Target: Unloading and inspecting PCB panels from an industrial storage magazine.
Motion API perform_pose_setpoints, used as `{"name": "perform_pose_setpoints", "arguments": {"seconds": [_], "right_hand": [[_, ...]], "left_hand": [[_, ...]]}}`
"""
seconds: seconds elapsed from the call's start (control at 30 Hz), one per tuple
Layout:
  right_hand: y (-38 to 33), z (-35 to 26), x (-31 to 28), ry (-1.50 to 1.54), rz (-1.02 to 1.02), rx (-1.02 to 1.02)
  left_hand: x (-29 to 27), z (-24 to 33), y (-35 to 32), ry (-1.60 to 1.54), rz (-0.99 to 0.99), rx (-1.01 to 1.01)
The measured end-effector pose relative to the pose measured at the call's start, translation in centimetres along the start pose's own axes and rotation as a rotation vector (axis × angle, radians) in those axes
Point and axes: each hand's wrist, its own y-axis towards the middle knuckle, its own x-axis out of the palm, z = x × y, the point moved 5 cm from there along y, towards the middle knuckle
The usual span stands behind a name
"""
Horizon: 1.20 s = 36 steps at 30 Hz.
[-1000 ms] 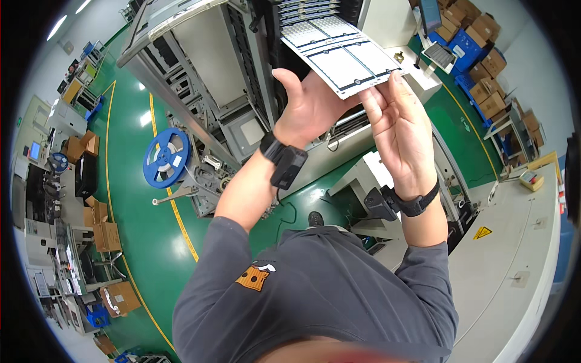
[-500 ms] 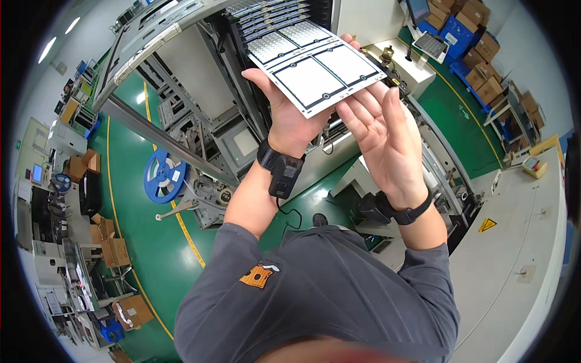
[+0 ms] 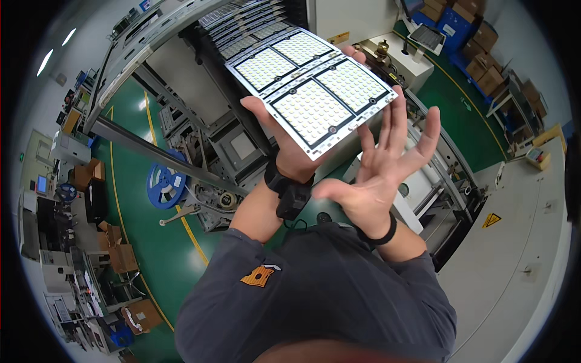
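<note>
A white LED circuit board panel (image 3: pixel 348 129), with black borders round blocks of small yellowish dots, lies tilted across my left hand (image 3: pixel 292 148). That thumb runs along the panel's left side, and fingertips of the hand show past its far right edge; the palm is hidden beneath. My right hand (image 3: pixel 387 169) is at the near right edge with its fingers spread. Some of its fingertips reach the panel's right corner, though I cannot tell if they press on it. Behind the panel, several similar boards (image 3: pixel 245 23) sit stacked in layers in a dark rack (image 3: pixel 206 51).
A metal machine frame (image 3: pixel 163 148) stands on the left, with a blue reel (image 3: pixel 166 178) beside it. To the right is a white cabinet top (image 3: pixel 508 242) with a yellow warning label. Cardboard boxes (image 3: pixel 484 66) and a keyboard (image 3: pixel 427 36) are farther back.
The panel has come nearer to me and farther out from the rack, and its dots now show clearly. My right hand has moved lower and its fingers have spread.
</note>
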Motion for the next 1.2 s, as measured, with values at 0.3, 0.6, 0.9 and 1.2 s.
{"name": "perform_pose_setpoints", "arguments": {"seconds": [0.3, 0.6, 0.9, 1.2], "right_hand": [[1.2, -1.6, 2.4, -0.073, 0.152, -0.258], [-0.1, -4.9, -1.3, -0.639, -0.007, -0.156], [-2.1, -4.2, -8.7, -0.032, 0.196, -0.303], [-2.8, -1.2, -13.1, 0.188, 0.057, -0.119]], "left_hand": [[2.6, -1.6, -2.3, 0.085, -0.041, -0.125], [3.7, -6.2, -3.6, 0.012, -0.195, -0.314], [4.9, -7.6, -4.5, 0.081, -0.162, -0.280], [-0.1, -2.1, -10.9, 1.206, -0.511, -0.156]]}}
